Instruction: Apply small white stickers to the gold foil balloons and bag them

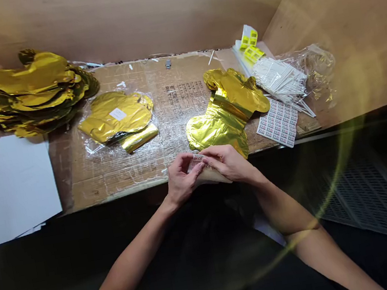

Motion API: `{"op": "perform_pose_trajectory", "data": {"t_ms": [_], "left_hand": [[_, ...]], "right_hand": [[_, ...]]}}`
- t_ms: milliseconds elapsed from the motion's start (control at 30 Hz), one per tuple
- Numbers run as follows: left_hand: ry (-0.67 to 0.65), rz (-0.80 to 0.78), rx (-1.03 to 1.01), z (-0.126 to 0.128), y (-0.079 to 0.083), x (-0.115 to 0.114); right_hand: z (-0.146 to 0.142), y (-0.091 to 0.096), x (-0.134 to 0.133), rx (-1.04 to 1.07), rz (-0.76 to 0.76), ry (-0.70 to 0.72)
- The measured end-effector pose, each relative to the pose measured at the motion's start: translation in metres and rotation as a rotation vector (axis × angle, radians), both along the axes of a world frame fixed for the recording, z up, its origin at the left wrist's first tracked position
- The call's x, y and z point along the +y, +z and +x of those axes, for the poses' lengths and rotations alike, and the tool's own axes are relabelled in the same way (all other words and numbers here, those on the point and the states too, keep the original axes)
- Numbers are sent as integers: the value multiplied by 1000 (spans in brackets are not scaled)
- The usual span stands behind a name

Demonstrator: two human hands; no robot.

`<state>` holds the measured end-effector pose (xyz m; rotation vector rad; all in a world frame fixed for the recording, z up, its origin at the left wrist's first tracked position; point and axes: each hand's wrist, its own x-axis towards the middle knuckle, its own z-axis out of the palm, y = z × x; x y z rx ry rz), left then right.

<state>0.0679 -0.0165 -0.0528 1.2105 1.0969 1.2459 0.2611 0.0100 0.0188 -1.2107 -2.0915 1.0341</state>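
At the front edge of the bench, my left hand [183, 179] and my right hand [231, 163] pinch a small sheet of printed stickers [214, 176] between them. Both sets of fingers are closed, with the thumbs close together on its upper edge. The sheet bends toward me, and my fingers hide part of its print. Just beyond my hands lie flat gold foil balloons [225, 110], partly folded over each other. To their right is another sheet of small printed stickers [279, 123], lying flat.
White sticks [281, 78] in clear plastic and yellow labels [251, 48] lie at the right. A bagged gold foil pack [118, 115] rests on the cardboard [92, 182]. Far left are a gold foil pile [36, 92] and white paper sheets [19, 189]. Wooden panels [142, 15] enclose the bench.
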Motion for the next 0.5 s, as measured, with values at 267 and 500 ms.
{"op": "perform_pose_trajectory", "data": {"t_ms": [267,500], "left_hand": [[16,14,44,7,-2,0],[49,54,33,10,3,-2]], "right_hand": [[-8,-25,-13,-136,543,-223],[-11,-38,-22,-199,752,-264]]}}
